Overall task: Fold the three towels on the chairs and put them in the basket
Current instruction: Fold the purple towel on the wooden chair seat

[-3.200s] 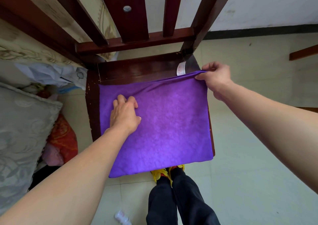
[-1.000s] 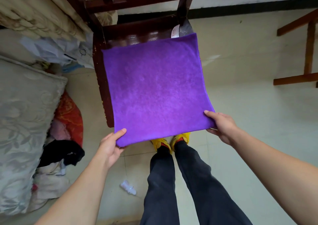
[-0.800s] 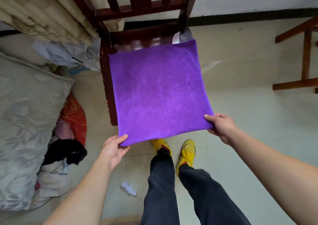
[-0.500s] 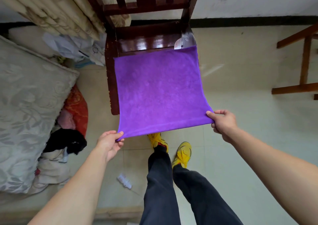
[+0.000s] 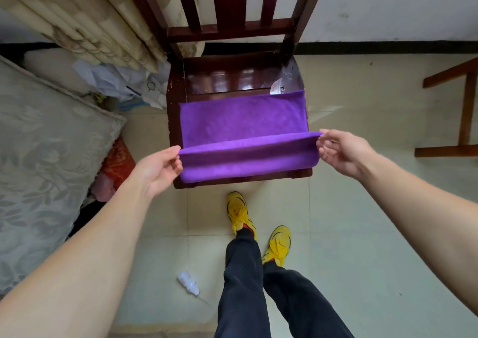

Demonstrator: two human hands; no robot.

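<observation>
While the left hand [image 5: 157, 172] pinched the left corner of the purple towel [image 5: 243, 120], the towel lay on the chair seat [image 5: 227, 79], its near edge raised and curled over between both grips. The right hand [image 5: 344, 154] pinched the opposite corner with thumb and fingertips.

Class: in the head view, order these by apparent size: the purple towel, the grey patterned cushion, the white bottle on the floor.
1. grey patterned cushion, though the frame crops it
2. purple towel
3. white bottle, clearly smallest
</observation>
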